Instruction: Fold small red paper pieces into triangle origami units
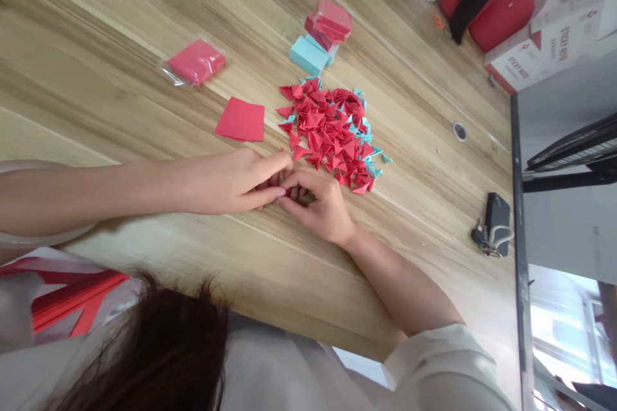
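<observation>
My left hand (241,181) and my right hand (319,200) meet fingertip to fingertip low over the wooden table. Pinched between them is a small piece of red paper (288,192), mostly hidden by the fingers, so its folds cannot be made out. Just beyond the hands lies a heap of folded red paper triangles (328,131) mixed with light blue paper triangles (361,131). Left of that heap rests a short stack of flat red paper sheets (241,119), above my left wrist.
A clear-wrapped red paper pack (197,61) lies farther left. Behind the heap sit more red packs (330,20) and a light blue paper block (308,55). At right are a black box-like object with keys (496,225), a roll (459,131) and a sticky-note box (544,51).
</observation>
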Demonstrator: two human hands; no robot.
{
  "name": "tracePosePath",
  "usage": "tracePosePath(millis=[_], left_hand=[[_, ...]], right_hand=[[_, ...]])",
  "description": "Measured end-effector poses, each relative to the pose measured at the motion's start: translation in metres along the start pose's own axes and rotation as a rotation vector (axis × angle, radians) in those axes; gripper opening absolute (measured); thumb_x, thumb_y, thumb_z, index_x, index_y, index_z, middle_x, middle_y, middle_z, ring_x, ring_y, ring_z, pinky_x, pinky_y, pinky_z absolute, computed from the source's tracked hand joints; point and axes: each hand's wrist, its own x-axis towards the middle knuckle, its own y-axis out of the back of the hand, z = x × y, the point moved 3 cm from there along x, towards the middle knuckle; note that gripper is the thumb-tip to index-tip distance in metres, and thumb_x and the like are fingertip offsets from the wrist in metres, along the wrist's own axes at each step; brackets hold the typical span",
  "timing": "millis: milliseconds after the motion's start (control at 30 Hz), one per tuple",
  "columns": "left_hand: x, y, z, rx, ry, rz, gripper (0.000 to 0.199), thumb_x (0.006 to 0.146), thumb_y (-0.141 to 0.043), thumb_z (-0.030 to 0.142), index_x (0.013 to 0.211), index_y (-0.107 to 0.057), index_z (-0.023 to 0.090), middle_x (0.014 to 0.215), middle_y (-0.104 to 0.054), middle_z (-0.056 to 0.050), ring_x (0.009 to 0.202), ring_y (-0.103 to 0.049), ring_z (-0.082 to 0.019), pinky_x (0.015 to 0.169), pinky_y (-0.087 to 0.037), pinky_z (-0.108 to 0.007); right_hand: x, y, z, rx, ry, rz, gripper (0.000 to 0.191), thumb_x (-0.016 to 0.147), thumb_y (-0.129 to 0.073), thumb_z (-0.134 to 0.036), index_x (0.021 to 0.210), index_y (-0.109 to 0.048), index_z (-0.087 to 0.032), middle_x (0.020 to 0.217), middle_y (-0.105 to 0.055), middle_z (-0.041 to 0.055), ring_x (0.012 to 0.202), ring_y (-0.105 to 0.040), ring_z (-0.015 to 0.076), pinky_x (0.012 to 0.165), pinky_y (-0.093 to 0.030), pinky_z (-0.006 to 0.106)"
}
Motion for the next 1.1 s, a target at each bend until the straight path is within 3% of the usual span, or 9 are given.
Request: tracePosePath(millis=[333, 1100], left_hand=[[0.003, -0.004, -0.01, 0.013, -0.066, 0.044, 0.011, 0.089, -0.045, 0.033, 0.088, -0.044, 0.022, 0.062, -0.057, 0.001, 0.053, -0.054, -0.015, 0.051, -0.034, -0.026], [0.003, -0.005, -0.012, 0.024, -0.046, 0.049, 0.011, 0.088, -0.046, 0.034, 0.088, -0.045, 0.023, 0.064, -0.06, 0.0, 0.057, -0.057, -0.018, 0.053, -0.033, -0.027]], right_hand=[[0.0, 0.001, 0.0, 0.003, -0.007, -0.003, 0.005, 0.082, -0.06, -0.017, 0.077, -0.059, -0.017, 0.072, -0.057, -0.0001, 0.063, -0.05, 0.0087, 0.058, -0.042, 0.022], [0.0, 0.001, 0.0, -0.004, 0.007, -0.014, 0.007, 0.084, -0.059, -0.018, 0.077, -0.057, -0.018, 0.074, -0.056, -0.0001, 0.064, -0.05, 0.0088, 0.057, -0.041, 0.023]])
